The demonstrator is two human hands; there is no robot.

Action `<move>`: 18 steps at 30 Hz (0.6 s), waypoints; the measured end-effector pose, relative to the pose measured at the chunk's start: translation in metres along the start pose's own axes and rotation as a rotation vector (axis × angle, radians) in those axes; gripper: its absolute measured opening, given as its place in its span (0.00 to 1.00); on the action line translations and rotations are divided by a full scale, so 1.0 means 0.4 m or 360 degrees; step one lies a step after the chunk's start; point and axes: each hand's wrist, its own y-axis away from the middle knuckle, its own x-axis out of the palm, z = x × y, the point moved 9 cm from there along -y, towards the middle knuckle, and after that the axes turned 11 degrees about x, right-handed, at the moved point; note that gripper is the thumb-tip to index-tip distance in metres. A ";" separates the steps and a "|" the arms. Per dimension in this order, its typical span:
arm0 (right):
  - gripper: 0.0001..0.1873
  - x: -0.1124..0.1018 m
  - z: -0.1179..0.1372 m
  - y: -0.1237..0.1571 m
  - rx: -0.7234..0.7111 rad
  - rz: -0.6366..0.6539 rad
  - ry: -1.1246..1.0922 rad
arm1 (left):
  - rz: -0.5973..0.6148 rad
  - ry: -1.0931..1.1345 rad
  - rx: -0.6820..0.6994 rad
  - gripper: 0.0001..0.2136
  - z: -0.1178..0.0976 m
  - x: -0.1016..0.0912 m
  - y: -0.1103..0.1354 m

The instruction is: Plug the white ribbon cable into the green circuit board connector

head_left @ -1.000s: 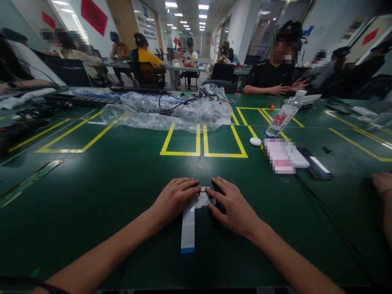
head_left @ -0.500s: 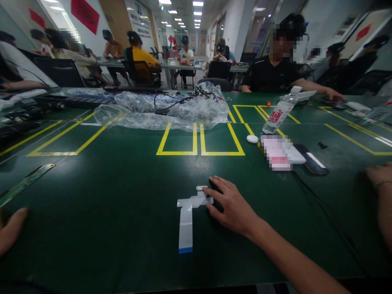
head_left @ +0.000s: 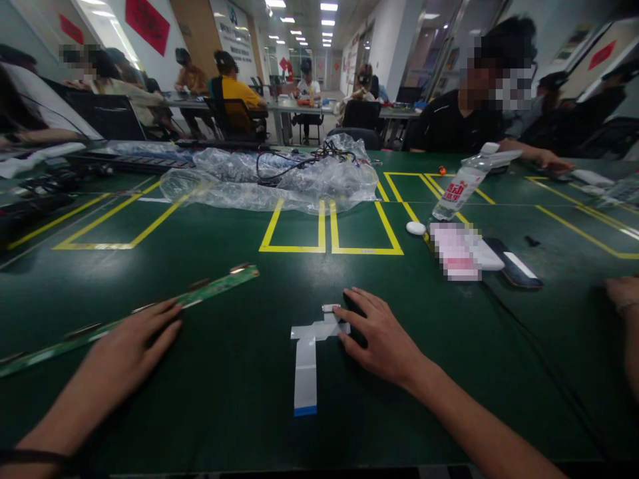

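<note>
A long, narrow green circuit board (head_left: 214, 291) slants across the left of the table, its far end pointing right. My left hand (head_left: 132, 342) is closed on its near edge, with the fingertips partly hidden behind the hand. In the middle lies a white flat ribbon cable (head_left: 305, 372), bent like a T, with a blue strip at the near end and a small connector at the far end. My right hand (head_left: 377, 332) rests palm down just right of it, fingers spread, the index fingertip touching the cable beside the connector.
Clear plastic wrap (head_left: 279, 186) with black cables on it lies beyond yellow tape outlines (head_left: 367, 251). To the right are a water bottle (head_left: 464, 186), a white oval object (head_left: 416, 228) and a phone (head_left: 516, 265). Another person's hand (head_left: 622, 293) rests at the right edge.
My left hand has come in from the left edge, bringing the circuit board rightward over the table. My right hand and the ribbon cable stay in place; the view has shifted slightly.
</note>
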 end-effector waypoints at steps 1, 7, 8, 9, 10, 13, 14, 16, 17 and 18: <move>0.25 0.001 0.000 0.000 -0.0001 0.0007 0.0005 | 0.0044 0.0015 0.0053 0.22 -0.036 0.034 -0.030; 0.24 0.003 0.003 -0.003 -0.0046 -0.0028 0.0040 | 0.0227 0.0257 0.0628 0.16 -0.398 0.137 -0.256; 0.24 0.004 0.002 -0.004 -0.0049 -0.0040 0.0042 | 0.0224 0.0296 0.0702 0.15 -0.441 0.140 -0.278; 0.25 0.006 0.001 -0.004 -0.0049 -0.0046 0.0043 | 0.0212 0.0334 0.0764 0.15 -0.473 0.140 -0.292; 0.25 0.009 -0.001 -0.004 -0.0049 -0.0045 0.0044 | 0.0197 0.0373 0.0808 0.14 -0.495 0.141 -0.300; 0.27 0.018 -0.003 -0.004 -0.0049 -0.0027 0.0049 | 0.0149 0.0490 0.0820 0.13 -0.505 0.145 -0.302; 0.28 0.020 -0.004 -0.004 -0.0048 -0.0022 0.0052 | 0.0137 0.0529 0.0806 0.13 -0.499 0.147 -0.300; 0.28 0.024 -0.005 -0.005 -0.0044 -0.0014 0.0059 | 0.0115 0.0597 0.0790 0.13 -0.489 0.149 -0.298; 0.29 0.026 -0.005 -0.005 -0.0042 -0.0011 0.0064 | 0.0107 0.0619 0.0790 0.12 -0.485 0.149 -0.298; 0.29 0.027 -0.006 -0.005 -0.0041 -0.0009 0.0070 | 0.0102 0.0632 0.0791 0.12 -0.484 0.150 -0.299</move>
